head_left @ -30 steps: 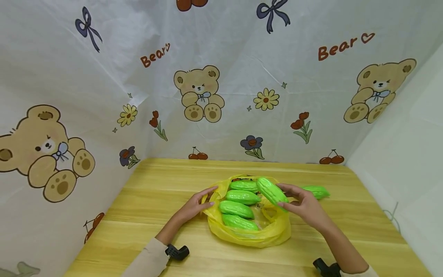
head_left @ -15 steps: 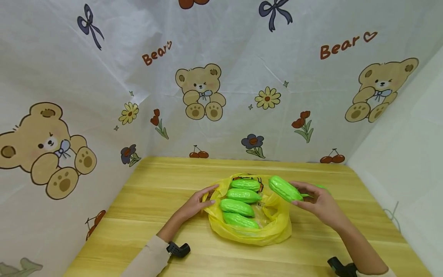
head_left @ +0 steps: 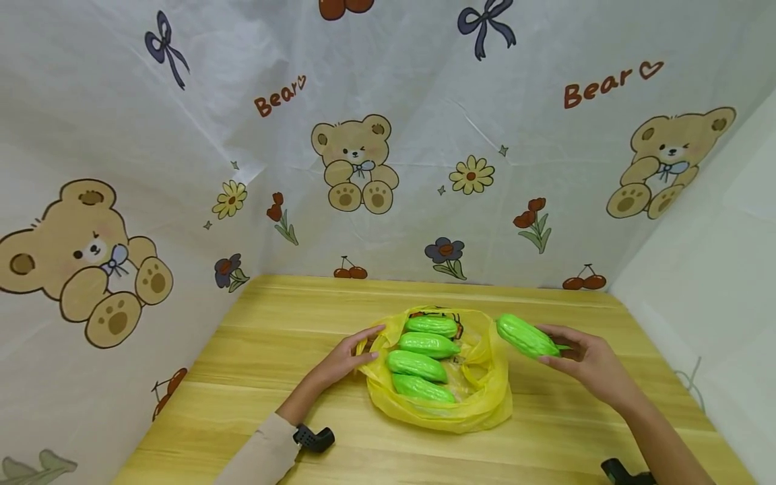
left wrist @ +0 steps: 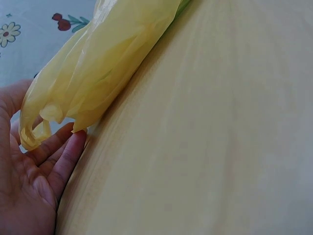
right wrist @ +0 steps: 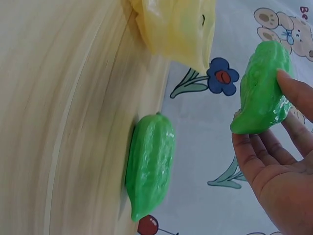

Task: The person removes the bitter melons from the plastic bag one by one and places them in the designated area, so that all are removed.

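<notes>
- The right hand gripped a green bitter gourd in curled fingers, just right of the yellow bag and clear of the table.
- The left hand — fingers nearly straight — touched the bag's left rim.
- Four gourds lay inside; another gourd lay on the table.
</notes>
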The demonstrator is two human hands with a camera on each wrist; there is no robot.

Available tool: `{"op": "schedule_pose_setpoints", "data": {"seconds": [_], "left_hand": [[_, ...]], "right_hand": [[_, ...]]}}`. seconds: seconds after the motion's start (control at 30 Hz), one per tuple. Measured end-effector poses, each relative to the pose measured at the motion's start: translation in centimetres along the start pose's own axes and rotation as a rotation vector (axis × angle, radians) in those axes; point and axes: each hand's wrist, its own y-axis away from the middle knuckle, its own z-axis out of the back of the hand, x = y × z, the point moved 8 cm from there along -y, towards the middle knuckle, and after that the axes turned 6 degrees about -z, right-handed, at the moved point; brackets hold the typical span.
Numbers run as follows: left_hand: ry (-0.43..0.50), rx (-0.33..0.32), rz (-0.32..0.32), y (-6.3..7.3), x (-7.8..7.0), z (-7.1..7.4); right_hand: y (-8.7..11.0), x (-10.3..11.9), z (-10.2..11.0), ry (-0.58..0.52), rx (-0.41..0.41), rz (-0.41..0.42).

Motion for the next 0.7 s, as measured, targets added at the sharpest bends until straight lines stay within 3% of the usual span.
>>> {"op": "schedule_pose_setpoints", "data": {"seconds": [0.7], "left_hand": [[-0.005,-0.01,-0.002,0.0,0.0,0.0]], "right_hand": [[0.1,-4.4,3.3,0.121,-0.049,0.001]]}}
